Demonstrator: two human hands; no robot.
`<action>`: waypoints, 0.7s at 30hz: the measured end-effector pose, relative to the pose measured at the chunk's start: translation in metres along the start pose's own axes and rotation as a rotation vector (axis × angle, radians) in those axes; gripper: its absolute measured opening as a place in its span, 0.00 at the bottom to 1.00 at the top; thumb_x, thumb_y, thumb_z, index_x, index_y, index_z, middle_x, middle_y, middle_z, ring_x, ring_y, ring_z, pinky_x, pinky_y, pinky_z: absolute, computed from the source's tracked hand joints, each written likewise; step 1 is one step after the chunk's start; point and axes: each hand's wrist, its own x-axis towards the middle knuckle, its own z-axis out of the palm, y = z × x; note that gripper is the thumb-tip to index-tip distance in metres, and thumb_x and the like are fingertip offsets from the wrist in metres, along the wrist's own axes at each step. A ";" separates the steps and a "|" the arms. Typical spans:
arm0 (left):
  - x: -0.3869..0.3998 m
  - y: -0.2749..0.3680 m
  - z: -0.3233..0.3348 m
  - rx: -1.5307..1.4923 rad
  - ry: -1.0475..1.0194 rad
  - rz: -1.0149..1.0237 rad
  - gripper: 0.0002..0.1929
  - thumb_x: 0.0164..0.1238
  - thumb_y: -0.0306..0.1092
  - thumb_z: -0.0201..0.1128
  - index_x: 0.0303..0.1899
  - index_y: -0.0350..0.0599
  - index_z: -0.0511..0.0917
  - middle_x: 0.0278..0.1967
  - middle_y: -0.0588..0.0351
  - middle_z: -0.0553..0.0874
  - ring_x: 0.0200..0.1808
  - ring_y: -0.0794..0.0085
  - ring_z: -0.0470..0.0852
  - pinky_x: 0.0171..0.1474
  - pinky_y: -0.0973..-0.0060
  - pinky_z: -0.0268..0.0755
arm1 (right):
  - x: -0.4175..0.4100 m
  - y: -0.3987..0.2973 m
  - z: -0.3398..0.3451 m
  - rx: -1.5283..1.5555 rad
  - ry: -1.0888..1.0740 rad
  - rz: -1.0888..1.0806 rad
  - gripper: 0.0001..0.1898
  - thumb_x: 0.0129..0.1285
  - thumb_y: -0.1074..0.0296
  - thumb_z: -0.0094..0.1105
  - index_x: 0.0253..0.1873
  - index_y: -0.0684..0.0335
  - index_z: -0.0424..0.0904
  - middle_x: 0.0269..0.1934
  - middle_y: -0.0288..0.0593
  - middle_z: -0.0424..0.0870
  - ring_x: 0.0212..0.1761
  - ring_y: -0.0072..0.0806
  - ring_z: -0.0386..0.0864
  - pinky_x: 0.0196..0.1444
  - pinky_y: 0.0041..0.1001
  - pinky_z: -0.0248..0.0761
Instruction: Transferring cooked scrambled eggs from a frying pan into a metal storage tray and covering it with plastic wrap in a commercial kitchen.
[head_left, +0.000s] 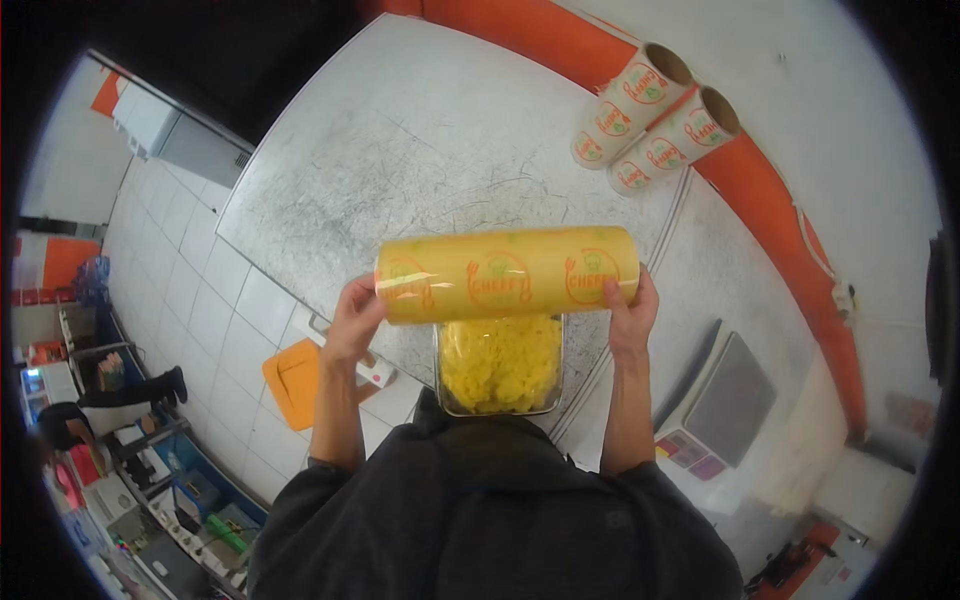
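Observation:
A big roll of yellow cling film (499, 274) with printed logos lies crosswise between my hands. My left hand (361, 307) grips its left end, and my right hand (632, 307) grips the right end with the thumb on the film. Below the roll, close to my body, a clear rectangular container (561, 367) holds crumbly yellow food (499, 364). Clear film seems to cover the food. The roll hides the container's far edge.
Two cardboard-cored film rolls (630, 105) (675, 142) stand at the back of the scratched metal table (390, 165). A scale (727, 397) sits at right. An orange stool (292, 382) is on the tiled floor at left; farther off is another person (67, 427) by shelves.

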 end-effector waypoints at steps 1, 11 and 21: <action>0.005 0.000 0.010 -0.135 0.177 -0.163 0.20 0.66 0.39 0.63 0.55 0.37 0.76 0.49 0.55 0.82 0.52 0.73 0.78 0.57 0.73 0.68 | -0.002 -0.004 0.004 -0.099 -0.014 -0.074 0.17 0.65 0.66 0.61 0.53 0.71 0.73 0.45 0.38 0.79 0.45 0.20 0.75 0.49 0.21 0.68; -0.049 -0.009 0.021 0.133 0.140 -0.109 0.25 0.73 0.51 0.52 0.52 0.35 0.77 0.45 0.56 0.83 0.48 0.74 0.80 0.51 0.76 0.70 | -0.079 -0.024 0.002 -0.062 0.232 0.077 0.13 0.62 0.66 0.64 0.46 0.67 0.74 0.39 0.34 0.79 0.41 0.18 0.75 0.46 0.20 0.68; -0.102 -0.005 0.042 0.282 0.039 -0.261 0.22 0.72 0.51 0.53 0.54 0.42 0.76 0.45 0.54 0.83 0.48 0.75 0.79 0.43 0.71 0.75 | -0.148 -0.020 -0.010 0.004 0.201 0.130 0.15 0.63 0.65 0.62 0.49 0.69 0.75 0.40 0.36 0.80 0.42 0.20 0.76 0.47 0.21 0.68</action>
